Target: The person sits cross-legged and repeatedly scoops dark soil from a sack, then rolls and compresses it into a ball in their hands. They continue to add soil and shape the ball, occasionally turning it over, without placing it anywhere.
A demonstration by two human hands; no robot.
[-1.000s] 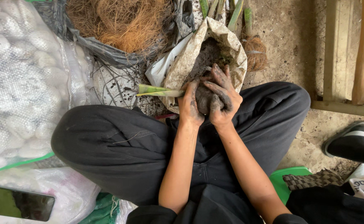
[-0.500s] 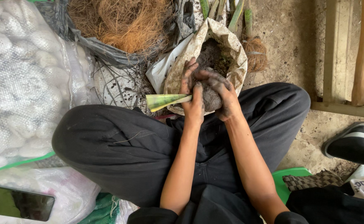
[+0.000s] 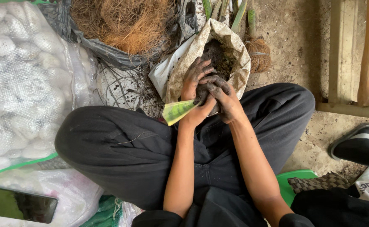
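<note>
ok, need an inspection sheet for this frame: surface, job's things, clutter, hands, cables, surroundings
Surface: bare dirt floor, soil crumbs scattered.
Job's things: open paper sack of dark soil; a green leaf cutting sticks out to the left from under the hands.
Clutter: dark bag of brown fibre; white mesh sack; phone lying on a plastic bag.
Hands: left hand and right hand, both soil-covered, are pressed together around the cutting's base and a clump of soil at the sack mouth.
Cables: nothing seen.
Surroundings: wooden frame and wooden handle at right; another person's shoe.
</note>
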